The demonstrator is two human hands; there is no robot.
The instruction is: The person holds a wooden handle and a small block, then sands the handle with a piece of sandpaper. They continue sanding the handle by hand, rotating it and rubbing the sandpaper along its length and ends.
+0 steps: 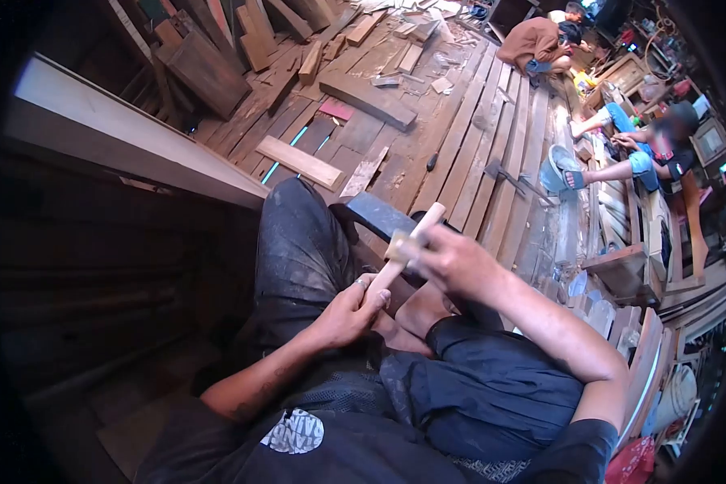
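Observation:
A pale wooden stick (pixel 431 218) slants up to the right above my lap. My left hand (pixel 353 313) is closed round its lower end, with a ring on one finger. Higher up, my right hand (pixel 452 260) presses a small yellowish piece (pixel 398 244) against the stick; motion blurs the fingers, and what the piece is cannot be made out. Behind the stick lies a dark flat block (pixel 377 214), close to my knee.
Loose boards (pixel 301 162) and offcuts lie on the plank floor (pixel 460 153). A hammer-like tool (pixel 504 173) rests beyond my hands. One person (pixel 661 149) sits at right near a bucket (pixel 553 168); others (pixel 532 46) crouch farther back. A pale beam (pixel 137 121) runs along the left.

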